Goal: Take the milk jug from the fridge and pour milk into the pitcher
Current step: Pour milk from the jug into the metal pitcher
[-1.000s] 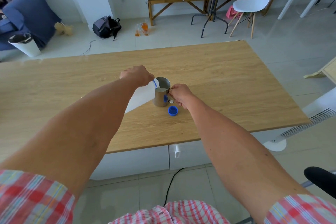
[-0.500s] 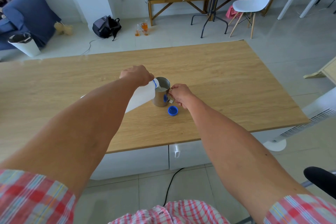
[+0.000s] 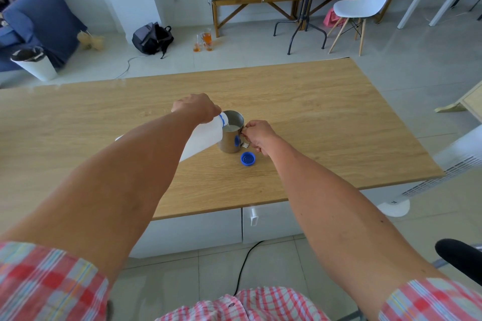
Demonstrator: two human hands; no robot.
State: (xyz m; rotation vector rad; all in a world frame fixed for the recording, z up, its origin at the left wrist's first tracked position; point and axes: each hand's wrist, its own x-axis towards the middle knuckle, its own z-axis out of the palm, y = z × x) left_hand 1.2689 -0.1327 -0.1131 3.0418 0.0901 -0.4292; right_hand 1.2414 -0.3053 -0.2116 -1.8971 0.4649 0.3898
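both fists closed: milk jug (image 3: 200,139); pitcher (image 3: 230,138)

White milk jug (image 3: 202,139), blue cap (image 3: 247,158)

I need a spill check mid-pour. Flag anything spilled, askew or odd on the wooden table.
Nothing stands out. The milk jug is tilted on purpose, its mouth over the steel pitcher, which stands upright. The blue cap lies loose beside it, and no milk shows on the table.
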